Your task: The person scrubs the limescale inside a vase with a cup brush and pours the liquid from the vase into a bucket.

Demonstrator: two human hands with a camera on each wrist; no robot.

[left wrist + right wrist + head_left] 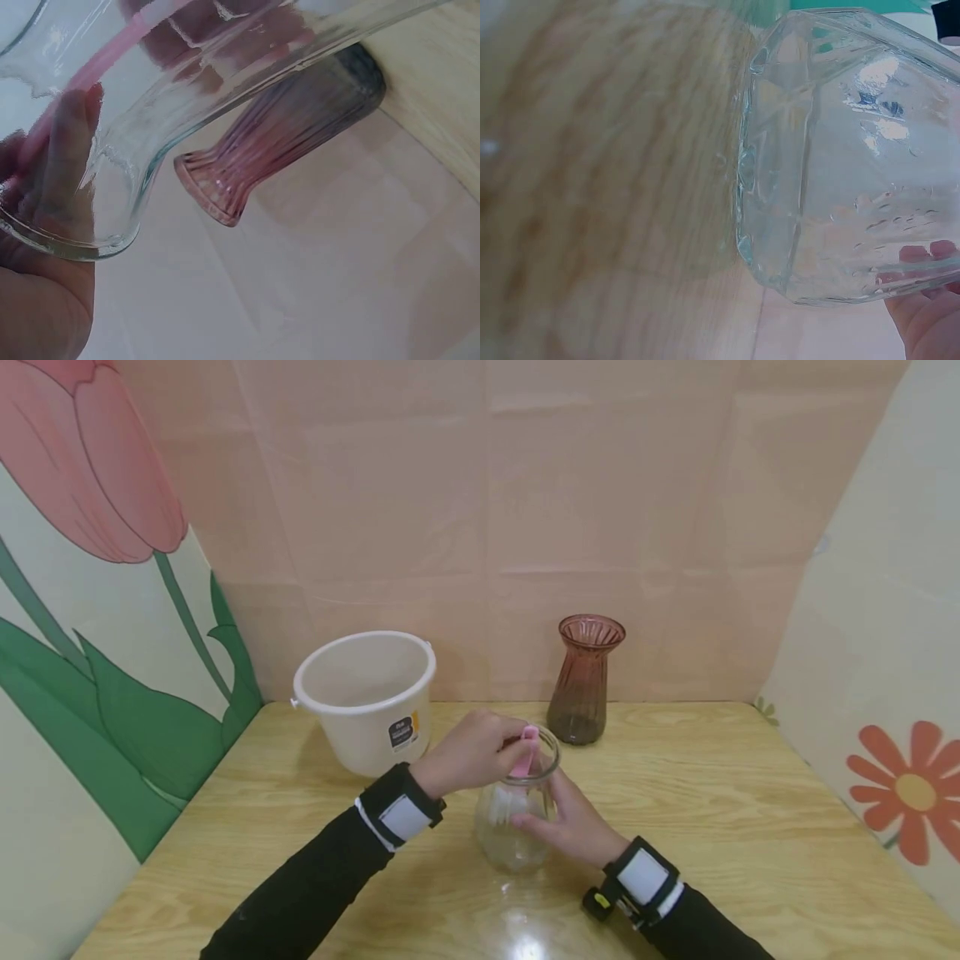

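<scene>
left grip (468,752): pinching the pink brush handle (525,753), poked into the jar mouth
right grip (573,822): fingers wrapped round the clear glass jar (517,814)
jar: upright mid table (750,827)
behind: white bucket (365,697), brownish vase (583,681)

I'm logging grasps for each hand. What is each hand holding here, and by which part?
The left hand grips a pink brush handle by its top end at the clear glass vase mouth. The right hand holds the vase's body from the side.
</scene>
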